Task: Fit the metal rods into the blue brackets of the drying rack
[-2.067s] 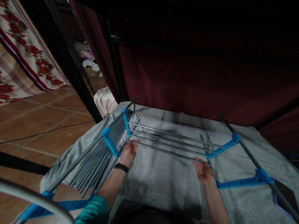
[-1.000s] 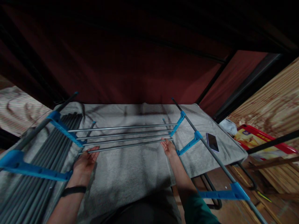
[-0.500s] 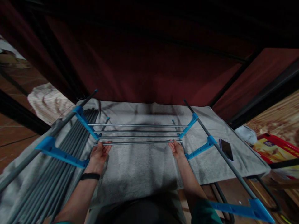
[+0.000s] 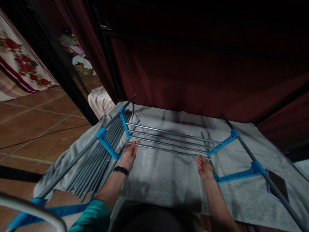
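A dark red curtain (image 4: 205, 80) bounds twelve o'clock behind a fuzzy grey blanket (image 4: 164, 180) spreading wide toward six. Over it stands a rack (image 4: 173, 132) of round tubes and blue plastic brackets (image 4: 107, 145), a tube pile (image 4: 102, 158) at eight; a thin metal rod (image 4: 166, 150) crosses the centre, pinched near its ends by the fingers of the left hand (image 4: 128, 155) and right hand (image 4: 204, 166).

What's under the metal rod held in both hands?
Between the left hand and right hand, grey blanket shows below the metal rod. The hands cover parts of it; whatever lies beneath the blanket is hidden.
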`<action>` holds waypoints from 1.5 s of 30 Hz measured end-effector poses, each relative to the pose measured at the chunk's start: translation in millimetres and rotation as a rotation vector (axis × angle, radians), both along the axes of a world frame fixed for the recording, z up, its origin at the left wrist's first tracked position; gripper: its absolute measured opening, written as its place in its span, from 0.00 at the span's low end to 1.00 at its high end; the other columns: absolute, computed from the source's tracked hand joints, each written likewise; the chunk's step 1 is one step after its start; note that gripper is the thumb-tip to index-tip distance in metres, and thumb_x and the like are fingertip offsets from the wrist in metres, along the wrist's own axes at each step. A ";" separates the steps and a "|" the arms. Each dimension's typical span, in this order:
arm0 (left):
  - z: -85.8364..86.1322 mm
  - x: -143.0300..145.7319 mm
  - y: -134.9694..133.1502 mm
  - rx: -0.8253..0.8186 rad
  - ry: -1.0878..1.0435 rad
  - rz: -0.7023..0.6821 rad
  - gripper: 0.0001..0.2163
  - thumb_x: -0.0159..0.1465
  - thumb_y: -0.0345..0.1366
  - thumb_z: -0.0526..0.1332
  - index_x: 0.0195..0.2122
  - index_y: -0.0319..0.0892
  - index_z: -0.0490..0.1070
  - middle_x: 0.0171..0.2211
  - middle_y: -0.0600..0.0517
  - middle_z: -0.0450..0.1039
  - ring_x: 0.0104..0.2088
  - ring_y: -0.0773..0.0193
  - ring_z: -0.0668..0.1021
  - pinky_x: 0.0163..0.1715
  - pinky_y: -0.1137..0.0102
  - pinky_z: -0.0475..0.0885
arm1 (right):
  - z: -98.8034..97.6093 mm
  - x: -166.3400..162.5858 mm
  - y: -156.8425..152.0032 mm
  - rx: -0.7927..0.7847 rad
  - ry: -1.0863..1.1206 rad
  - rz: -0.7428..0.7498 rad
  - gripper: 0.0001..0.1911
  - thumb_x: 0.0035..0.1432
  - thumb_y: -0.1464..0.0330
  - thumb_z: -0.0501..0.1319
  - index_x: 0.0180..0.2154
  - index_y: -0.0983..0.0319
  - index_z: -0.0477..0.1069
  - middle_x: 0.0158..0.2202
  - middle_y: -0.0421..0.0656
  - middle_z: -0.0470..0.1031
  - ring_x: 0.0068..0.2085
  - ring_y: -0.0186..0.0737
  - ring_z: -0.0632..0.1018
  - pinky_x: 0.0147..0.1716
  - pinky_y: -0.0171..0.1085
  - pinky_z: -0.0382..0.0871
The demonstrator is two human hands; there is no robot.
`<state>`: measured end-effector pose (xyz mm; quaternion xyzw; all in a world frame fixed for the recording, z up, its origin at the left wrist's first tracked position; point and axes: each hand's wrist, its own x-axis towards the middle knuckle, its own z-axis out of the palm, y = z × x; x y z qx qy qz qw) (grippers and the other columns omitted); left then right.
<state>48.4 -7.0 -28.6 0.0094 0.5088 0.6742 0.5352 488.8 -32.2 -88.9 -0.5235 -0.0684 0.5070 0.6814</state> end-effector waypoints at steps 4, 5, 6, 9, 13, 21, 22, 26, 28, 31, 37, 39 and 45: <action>1.2 -0.5 2.9 -0.031 0.007 -0.016 0.11 0.69 0.19 0.61 0.31 0.39 0.73 0.30 0.48 0.81 0.30 0.65 0.84 0.35 0.73 0.81 | -1.4 0.0 0.1 -0.004 -0.007 0.010 0.05 0.64 0.74 0.65 0.34 0.62 0.76 0.34 0.42 0.85 0.36 0.35 0.87 0.46 0.34 0.85; 1.3 -0.1 4.1 -0.038 0.010 -0.017 0.12 0.69 0.19 0.61 0.31 0.39 0.73 0.30 0.48 0.81 0.29 0.65 0.84 0.34 0.73 0.80 | -1.6 0.0 0.0 -0.004 -0.009 0.011 0.05 0.64 0.74 0.65 0.34 0.62 0.77 0.34 0.42 0.85 0.36 0.35 0.87 0.46 0.34 0.85; 1.5 0.4 5.4 -0.046 0.013 -0.016 0.12 0.69 0.19 0.61 0.31 0.40 0.73 0.30 0.49 0.80 0.29 0.65 0.83 0.34 0.73 0.80 | -1.9 0.1 -0.3 -0.003 -0.010 0.011 0.05 0.64 0.74 0.65 0.34 0.62 0.77 0.33 0.41 0.85 0.36 0.35 0.87 0.46 0.34 0.85; 2.0 2.3 8.3 -0.064 0.023 -0.003 0.12 0.67 0.19 0.63 0.30 0.41 0.71 0.28 0.51 0.80 0.26 0.66 0.82 0.32 0.73 0.80 | -3.1 0.8 -0.8 -0.001 -0.015 0.008 0.05 0.63 0.74 0.67 0.34 0.62 0.77 0.32 0.40 0.85 0.35 0.35 0.87 0.46 0.35 0.85; 2.1 4.3 9.0 -0.070 0.030 0.015 0.12 0.65 0.20 0.67 0.31 0.42 0.70 0.28 0.54 0.80 0.24 0.67 0.81 0.31 0.73 0.80 | -4.6 2.0 -0.8 -0.015 -0.026 -0.007 0.07 0.62 0.73 0.70 0.31 0.61 0.75 0.27 0.37 0.82 0.30 0.34 0.85 0.44 0.34 0.85; 0.2 5.1 7.2 -0.069 0.041 0.030 0.11 0.66 0.21 0.67 0.30 0.42 0.71 0.26 0.53 0.79 0.26 0.66 0.82 0.34 0.73 0.80 | -3.5 2.5 -2.0 -0.013 -0.059 0.005 0.11 0.60 0.68 0.75 0.32 0.58 0.74 0.25 0.35 0.80 0.29 0.36 0.84 0.47 0.41 0.87; 0.3 4.5 6.8 -0.070 0.040 0.020 0.11 0.66 0.21 0.67 0.30 0.41 0.71 0.27 0.52 0.79 0.25 0.66 0.82 0.34 0.73 0.80 | -3.3 2.4 -2.4 -0.006 -0.062 0.010 0.11 0.59 0.68 0.75 0.32 0.58 0.74 0.26 0.35 0.81 0.30 0.36 0.85 0.47 0.42 0.87; 1.6 1.9 5.5 -0.078 0.033 -0.021 0.09 0.66 0.20 0.65 0.32 0.39 0.74 0.29 0.48 0.81 0.26 0.63 0.83 0.34 0.70 0.80 | -2.6 1.8 -3.5 0.024 -0.050 0.019 0.09 0.60 0.71 0.73 0.32 0.59 0.74 0.29 0.38 0.83 0.32 0.36 0.86 0.45 0.39 0.87; 2.0 0.9 5.2 -0.080 0.031 -0.035 0.09 0.67 0.20 0.63 0.32 0.39 0.75 0.29 0.47 0.81 0.27 0.62 0.84 0.35 0.70 0.80 | -2.2 1.6 -3.5 0.029 -0.033 0.025 0.06 0.61 0.72 0.71 0.33 0.60 0.75 0.31 0.39 0.84 0.34 0.36 0.86 0.44 0.37 0.87; 1.3 0.2 5.4 -0.084 0.029 -0.046 0.10 0.68 0.20 0.61 0.32 0.39 0.74 0.29 0.46 0.81 0.29 0.62 0.84 0.36 0.70 0.80 | -1.2 1.3 -3.3 0.027 -0.030 0.039 0.05 0.62 0.73 0.69 0.34 0.60 0.76 0.32 0.39 0.85 0.35 0.36 0.87 0.43 0.37 0.87; -1.8 0.5 7.7 -0.086 0.029 -0.031 0.10 0.68 0.20 0.64 0.31 0.40 0.72 0.31 0.46 0.81 0.29 0.62 0.84 0.36 0.70 0.81 | -1.0 1.1 -5.4 0.041 -0.022 0.042 0.04 0.58 0.75 0.69 0.35 0.60 0.78 0.34 0.40 0.85 0.37 0.37 0.87 0.46 0.37 0.86; -2.2 0.7 8.3 -0.084 0.028 -0.026 0.11 0.67 0.19 0.65 0.31 0.40 0.72 0.30 0.47 0.81 0.28 0.63 0.84 0.35 0.70 0.81 | -1.5 0.5 -6.4 0.049 -0.012 0.032 0.05 0.58 0.76 0.69 0.34 0.61 0.77 0.33 0.40 0.85 0.38 0.37 0.87 0.46 0.38 0.86; -2.1 0.2 7.5 -0.067 0.027 -0.023 0.11 0.66 0.19 0.66 0.31 0.40 0.73 0.29 0.50 0.80 0.27 0.65 0.84 0.33 0.72 0.82 | 2.5 -4.5 -6.4 0.048 -0.035 0.006 0.10 0.56 0.75 0.74 0.31 0.59 0.74 0.30 0.37 0.84 0.35 0.38 0.87 0.44 0.40 0.88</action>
